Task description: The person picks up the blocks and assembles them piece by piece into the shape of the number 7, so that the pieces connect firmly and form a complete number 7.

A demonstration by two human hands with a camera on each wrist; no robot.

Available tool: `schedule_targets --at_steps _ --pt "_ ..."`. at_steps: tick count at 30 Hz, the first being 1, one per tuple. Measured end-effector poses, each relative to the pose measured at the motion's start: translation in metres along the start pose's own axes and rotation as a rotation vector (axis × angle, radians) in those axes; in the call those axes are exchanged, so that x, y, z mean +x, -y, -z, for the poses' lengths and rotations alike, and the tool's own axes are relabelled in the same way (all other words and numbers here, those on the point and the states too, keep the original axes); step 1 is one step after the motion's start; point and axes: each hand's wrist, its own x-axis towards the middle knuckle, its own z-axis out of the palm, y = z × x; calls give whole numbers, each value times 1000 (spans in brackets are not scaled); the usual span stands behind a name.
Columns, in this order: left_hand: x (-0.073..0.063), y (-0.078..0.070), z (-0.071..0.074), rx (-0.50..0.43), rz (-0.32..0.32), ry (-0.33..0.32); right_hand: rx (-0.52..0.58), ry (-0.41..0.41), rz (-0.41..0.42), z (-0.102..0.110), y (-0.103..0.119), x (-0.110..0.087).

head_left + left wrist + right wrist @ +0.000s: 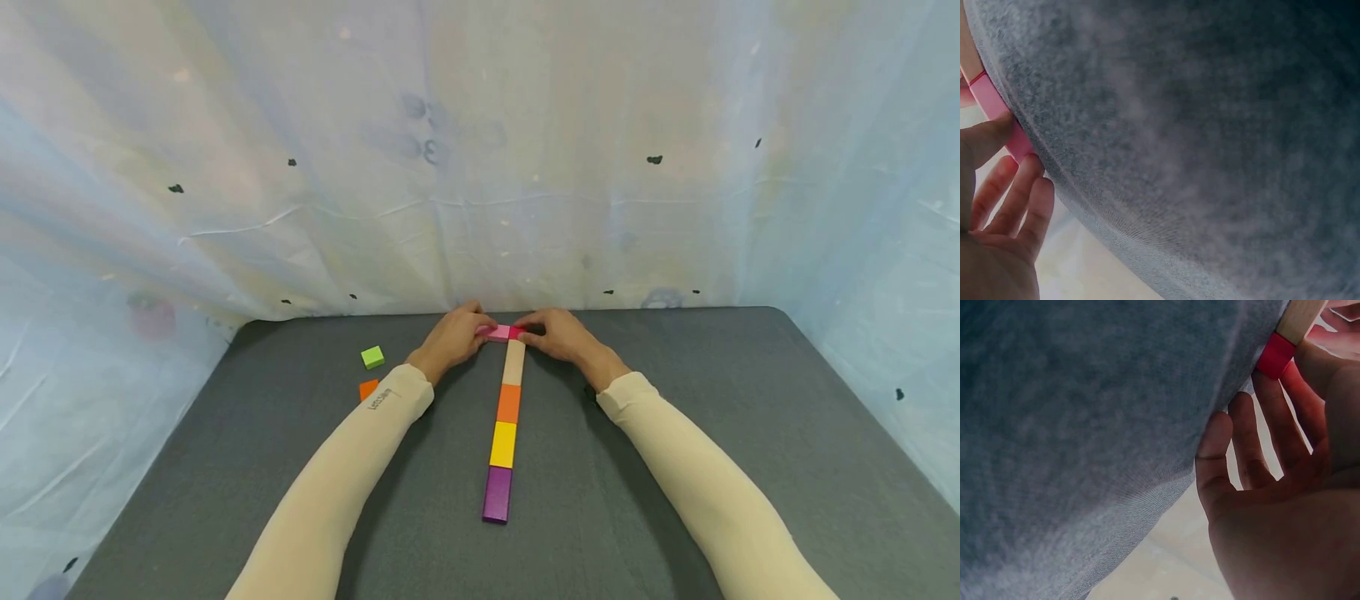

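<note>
At the far edge of the dark table, my left hand [452,340] pinches a pink block [498,333] between thumb and fingers. The left wrist view shows the thumb across the pink block [999,107] and the fingertips at its end. My right hand [567,337] grips a small red block [515,332], which sits against the pink one. In the right wrist view, thumb and fingers lie around the red block [1276,356]. A row runs toward me from there: a plain wood block [513,362], an orange block [508,403], a yellow block [503,444] and a purple block [497,494].
Left of the row lie a lime green block [372,357] and another orange block [367,388], the latter partly hidden by the left sleeve [352,467]. A pale plastic sheet [480,208] hangs right behind the far edge of the table [675,350].
</note>
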Motion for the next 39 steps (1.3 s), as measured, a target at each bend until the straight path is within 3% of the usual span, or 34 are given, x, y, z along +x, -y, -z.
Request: schedule_targets --at_steps 17,30,39 --pt "-2 3 -1 8 -24 -8 -17 -17 16 -3 -1 1" --pt "-4 2 2 -2 9 17 7 -12 8 -4 2 1" --pt "-4 2 1 8 -6 4 -7 -12 16 -3 2 3"
